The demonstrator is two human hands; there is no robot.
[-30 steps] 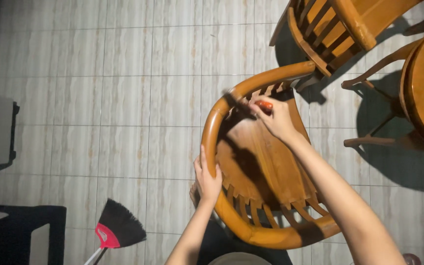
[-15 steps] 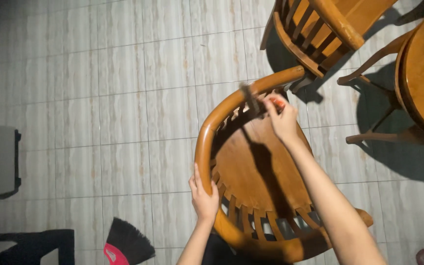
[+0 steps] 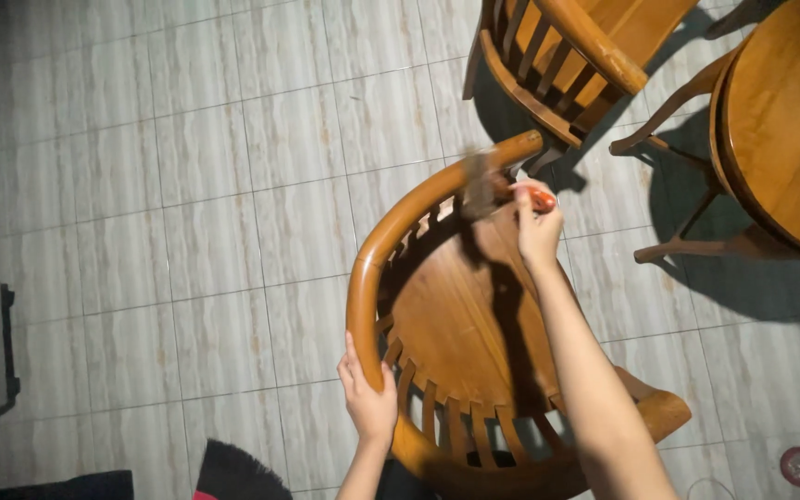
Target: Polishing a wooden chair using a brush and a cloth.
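Shifted lower and leftward since the earlier frame, the left hand (image 3: 368, 398) is seen clamped on the curved back rail of the wooden armchair (image 3: 460, 306), fingers wrapped over its outer edge; open tiled floor (image 3: 187, 185) is left clear beyond it. Below that hand, a dark broom head (image 3: 233, 470) is partly cut off. Across the seat, the right hand (image 3: 536, 227) is closed around a small orange-handled brush (image 3: 502, 190), blurred against the rail's far end. Beyond it, a second chair (image 3: 585, 56) and a round table (image 3: 780, 130) are crowded close.
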